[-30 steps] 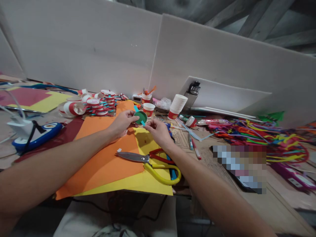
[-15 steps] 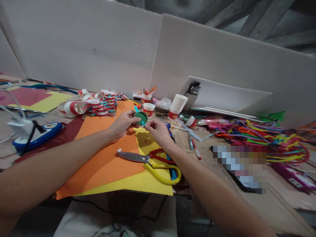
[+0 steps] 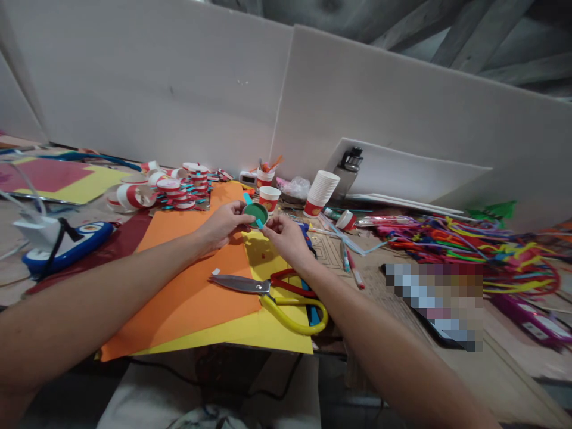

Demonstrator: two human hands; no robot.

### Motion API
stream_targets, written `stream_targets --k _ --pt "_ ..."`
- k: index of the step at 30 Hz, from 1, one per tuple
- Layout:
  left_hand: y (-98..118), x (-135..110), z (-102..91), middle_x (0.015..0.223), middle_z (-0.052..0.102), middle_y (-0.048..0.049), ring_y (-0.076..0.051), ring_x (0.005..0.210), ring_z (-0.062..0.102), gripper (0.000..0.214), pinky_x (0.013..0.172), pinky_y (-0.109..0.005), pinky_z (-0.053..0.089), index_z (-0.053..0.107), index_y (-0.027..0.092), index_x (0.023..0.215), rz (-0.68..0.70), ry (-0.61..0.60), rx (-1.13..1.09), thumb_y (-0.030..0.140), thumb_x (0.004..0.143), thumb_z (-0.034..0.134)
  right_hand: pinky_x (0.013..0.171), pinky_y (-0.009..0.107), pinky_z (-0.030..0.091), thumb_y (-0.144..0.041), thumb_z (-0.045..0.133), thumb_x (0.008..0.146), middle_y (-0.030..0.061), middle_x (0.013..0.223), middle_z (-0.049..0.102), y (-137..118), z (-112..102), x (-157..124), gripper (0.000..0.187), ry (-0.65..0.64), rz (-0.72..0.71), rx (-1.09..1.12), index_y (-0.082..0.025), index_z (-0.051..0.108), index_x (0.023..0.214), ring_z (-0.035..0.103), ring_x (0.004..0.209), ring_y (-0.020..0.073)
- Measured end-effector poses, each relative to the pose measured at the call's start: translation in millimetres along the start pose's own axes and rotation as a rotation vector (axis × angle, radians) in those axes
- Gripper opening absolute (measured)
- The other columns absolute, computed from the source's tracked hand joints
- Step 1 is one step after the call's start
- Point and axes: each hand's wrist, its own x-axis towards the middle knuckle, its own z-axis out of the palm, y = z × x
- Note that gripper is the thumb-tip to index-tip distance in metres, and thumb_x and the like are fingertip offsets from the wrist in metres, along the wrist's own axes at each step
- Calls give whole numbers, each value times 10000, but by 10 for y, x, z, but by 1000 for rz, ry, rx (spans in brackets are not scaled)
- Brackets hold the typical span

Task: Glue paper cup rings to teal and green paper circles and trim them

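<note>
My left hand (image 3: pixel 224 225) grips the rim of a small round piece, like a cut-down paper cup, with a green inside (image 3: pixel 256 211). One light-blue strip (image 3: pixel 247 199) sticks up from its far left edge. At the near right edge, my right hand (image 3: pixel 286 237) pinches a second blue strip (image 3: pixel 260 223). Both hands are above orange paper (image 3: pixel 196 292) and yellow paper (image 3: pixel 263 253). Below them lie scissors (image 3: pixel 263 286) with one red and one yellow handle, blades pointing left. A white scrap sits by the blade tip.
Behind the hands stand a paper cup (image 3: pixel 270 198) and a stack of cups (image 3: pixel 320 192). Cut cup pieces with blue strips (image 3: pixel 168 186) are heaped at left, near a blue power strip (image 3: pixel 67 250). Colourful pipe cleaners (image 3: pixel 473 241) and a blurred-out phone (image 3: pixel 431 307) lie right.
My left thumb has drawn back from the green inside towards the rim. The fingers of my right hand have shifted slightly at the strip. The rest looks the same.
</note>
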Motion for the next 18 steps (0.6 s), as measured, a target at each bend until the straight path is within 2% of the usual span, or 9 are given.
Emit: stream_targets --k 9,18 --pt "27 -20 15 818 656 -44 -106 656 604 223 532 -197 498 610 142 844 -91 -1 11 209 667 728 548 239 388 -303 612 710 -39 672 570 -37 -2 -26 222 14 86 8 -205 492 868 537 602 125" --pt "17 -26 35 817 668 -63 -132 652 618 222 503 -223 522 623 143 863 -44 7 65 237 686 719 537 239 384 -291 585 714 -29 662 583 -49 2 -32 188 -17 94 9 -199 521 865 535 586 126"
